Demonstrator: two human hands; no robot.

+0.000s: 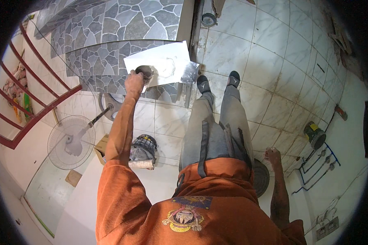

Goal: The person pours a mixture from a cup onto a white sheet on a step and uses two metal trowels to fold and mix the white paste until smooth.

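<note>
So the left hand has its fingers closed on the near edge of a small dark round cup, which sits over a white rectangular sheet laid on grey stone-patterned panels. Its mouth is showing, but it's too dark in there to tell what it holds. Just right of it there's a pale, wet-looking smear on the sheet, and a shiny grey flat piece at the sheet's right end.

Right hand is down by the person's side, fingers curled in; can't tell if there's anything in them.

Other containers: a black openwork basket with greyish, plastic-looking stuff in it, next to a brown cardboard box, contents hidden. Over right, a dark green bucket with a yellow patch, and up top a small round tub with something grey inside.
</note>
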